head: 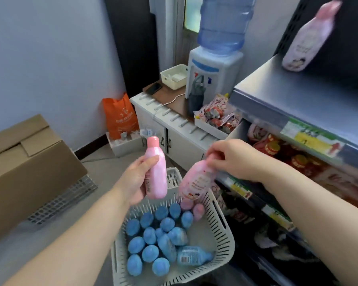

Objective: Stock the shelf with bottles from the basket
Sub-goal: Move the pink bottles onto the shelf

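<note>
My left hand (135,178) grips a pink bottle (156,172) upright above the basket. My right hand (234,159) pinches the cap end of a second pink bottle (196,180), which hangs tilted over the basket's far side. The grey slotted basket (225,250) on the floor holds several blue-capped bottles (153,238), one blue bottle lying flat (191,255), and two pink caps (197,210) at its far edge. On the grey shelf (298,100) at the upper right stands one pink bottle (306,40).
Lower shelves (287,172) on the right hold red packaged goods behind price labels. A white cabinet (174,129) carries a water dispenser (213,77), a snack tray and a phone. A cardboard box (27,168) sits left on a wire crate. An orange bag (120,116) stands by the wall.
</note>
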### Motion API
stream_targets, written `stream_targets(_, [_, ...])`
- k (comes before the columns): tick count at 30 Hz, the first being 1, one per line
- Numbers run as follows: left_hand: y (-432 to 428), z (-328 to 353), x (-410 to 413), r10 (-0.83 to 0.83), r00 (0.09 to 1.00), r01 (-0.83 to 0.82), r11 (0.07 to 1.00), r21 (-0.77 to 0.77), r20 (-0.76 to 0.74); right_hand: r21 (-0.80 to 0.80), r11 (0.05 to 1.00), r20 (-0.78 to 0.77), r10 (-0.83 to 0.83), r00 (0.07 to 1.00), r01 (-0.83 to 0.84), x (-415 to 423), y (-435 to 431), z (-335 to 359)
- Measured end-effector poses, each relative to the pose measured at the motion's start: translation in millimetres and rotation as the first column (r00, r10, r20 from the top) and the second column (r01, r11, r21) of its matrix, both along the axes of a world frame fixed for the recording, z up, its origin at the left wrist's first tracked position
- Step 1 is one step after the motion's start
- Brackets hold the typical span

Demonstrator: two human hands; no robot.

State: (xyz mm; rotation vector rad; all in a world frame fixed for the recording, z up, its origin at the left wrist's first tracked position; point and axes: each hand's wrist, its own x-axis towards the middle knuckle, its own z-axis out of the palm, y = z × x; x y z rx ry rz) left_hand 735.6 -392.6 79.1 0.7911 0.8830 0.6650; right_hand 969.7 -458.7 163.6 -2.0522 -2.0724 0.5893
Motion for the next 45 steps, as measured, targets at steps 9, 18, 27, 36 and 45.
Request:
stream_targets(9, [40, 120, 49, -0.101, 0.985, 0.065, 0.967, 0.247, 0.138, 0.309, 0.946, 0.053, -0.118, 0.992, 0.096, 30, -8, 124])
stream_targets(18, [41, 188, 117, -0.253, 0.959, 0.193, 0.915, 0.355, 0.129, 0.386, 0.912, 0.075, -0.182, 0.98, 0.139, 72, -19, 186])
stream_targets(27, [52, 208, 190, -0.374, 0.909, 0.287, 0.883, 0.371, 0.186, 0.431, 0.884, 0.103, -0.25, 0.963, 0.183, 140, -5, 204])
stream_targets(36, [80, 207, 241, -0.402, 0.883, 0.306, 0.885, 0.351, 0.244, 0.521, 0.832, 0.227, -0.351, 0.908, 0.191, 195, 47, 202])
stream_targets(45, [103, 196, 260, -0.34, 0.901, 0.241, 0.909, 0.34, 0.27, 0.503, 0.83, 0.23, -0.396, 0.889, 0.24, 224, 93, 180])
